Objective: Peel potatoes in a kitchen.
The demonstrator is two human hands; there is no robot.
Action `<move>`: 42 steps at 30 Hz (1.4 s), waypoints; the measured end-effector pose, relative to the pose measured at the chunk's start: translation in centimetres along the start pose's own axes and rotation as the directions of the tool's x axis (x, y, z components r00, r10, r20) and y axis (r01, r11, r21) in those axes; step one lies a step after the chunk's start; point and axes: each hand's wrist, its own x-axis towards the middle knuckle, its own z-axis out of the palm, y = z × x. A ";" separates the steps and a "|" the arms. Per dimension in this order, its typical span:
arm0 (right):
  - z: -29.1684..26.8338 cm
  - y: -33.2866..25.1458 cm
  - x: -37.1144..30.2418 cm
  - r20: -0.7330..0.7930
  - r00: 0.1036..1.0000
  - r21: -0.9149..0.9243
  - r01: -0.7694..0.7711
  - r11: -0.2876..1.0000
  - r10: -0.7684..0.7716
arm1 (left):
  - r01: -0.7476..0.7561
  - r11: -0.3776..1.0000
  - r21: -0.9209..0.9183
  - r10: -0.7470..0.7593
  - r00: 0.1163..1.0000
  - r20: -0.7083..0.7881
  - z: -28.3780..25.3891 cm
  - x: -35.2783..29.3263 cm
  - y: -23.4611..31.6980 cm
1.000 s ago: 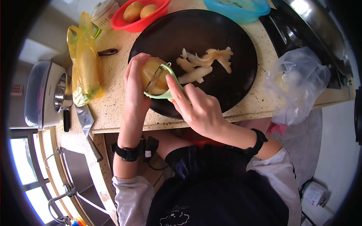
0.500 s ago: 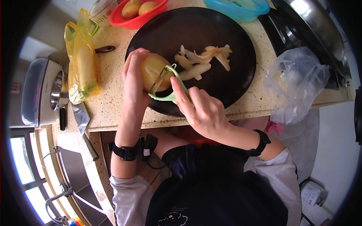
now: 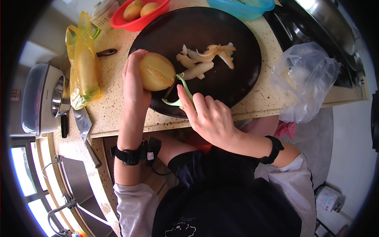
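A partly peeled potato [image 3: 157, 72] is gripped by my left hand [image 3: 134, 79] over the left side of a round dark board [image 3: 241, 75]. My fingers wrap its far left side. In my right hand [image 3: 211, 116] is a light green Y-shaped peeler [image 3: 185, 89], the index finger stretched along it. The peeler's blade is close to the potato's lower right edge; whether they touch I cannot tell. Several strips of potato peel [image 3: 201, 63] lie in a loose heap on the board.
Behind the board stand a red basket [image 3: 136, 24] with potatoes and a blue basin [image 3: 246, 11]. On the left are a yellow plastic bag [image 3: 85, 65] and a cleaver [image 3: 83, 124] at the counter's edge. A clear plastic bag [image 3: 306, 81] lies right, near the stove [image 3: 294, 29].
The peeler has come off the potato's face to its lower right edge. The potato has turned a little in my left hand. The whole view has shifted slightly.
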 end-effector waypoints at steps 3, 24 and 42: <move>-0.4 0.0 -0.1 0.052 0.998 -0.009 -0.021 1.000 0.022 | 0.044 0.997 0.069 -0.043 0.999 -0.019 0.6 -0.4 0.4; -3.9 10.1 5.2 0.734 0.650 0.238 -0.520 -0.820 -0.199 | -0.146 0.815 0.560 -0.030 0.956 0.292 1.0 -1.9 3.3; -2.0 4.1 7.2 -0.145 0.971 0.526 -0.089 0.845 0.193 | -0.187 0.942 0.277 0.147 0.976 0.160 0.9 -1.7 0.8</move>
